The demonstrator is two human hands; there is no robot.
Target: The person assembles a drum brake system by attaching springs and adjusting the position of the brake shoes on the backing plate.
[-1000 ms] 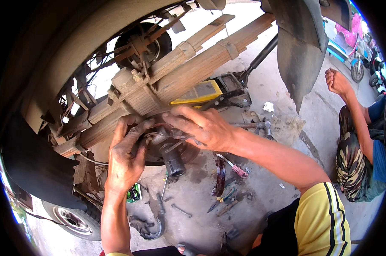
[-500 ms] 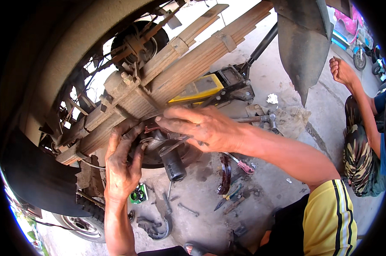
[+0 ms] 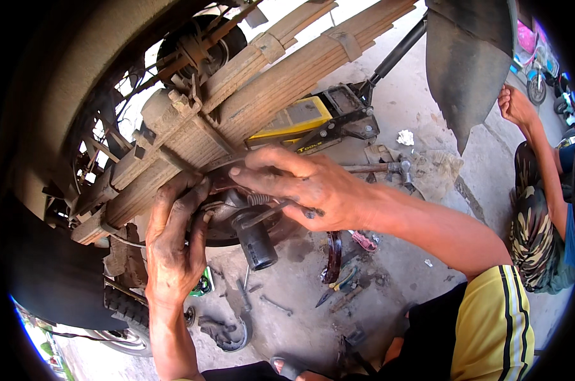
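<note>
A wheel brake assembly under a vehicle sits between my hands, with a dark cylindrical axle end (image 3: 257,247) sticking out toward me. My left hand (image 3: 176,238) is closed round the left edge of a reddish-brown brake shoe (image 3: 221,183), thumb in front and fingers behind. From the right, my right hand (image 3: 313,187) reaches over the assembly, its fingertips pressed on the shoe's upper part. A small coil spring (image 3: 257,199) shows just under those fingers. My right thumb is mostly hidden, and a dark bar (image 3: 265,214) runs from the axle end toward that hand.
Rusty leaf springs (image 3: 281,95) cross above the assembly. A yellow and black floor jack (image 3: 294,120) stands behind. On the ground lie a hammer (image 3: 401,168), pliers (image 3: 344,279), another curved brake shoe (image 3: 332,257) and a worn curved part (image 3: 227,333). A person in camouflage trousers (image 3: 532,222) sits at right.
My view has shifted slightly, and my left hand appears a little further left and lower. Both hands stay on the brake shoe. The other person's hand is now partly behind the mudflap.
</note>
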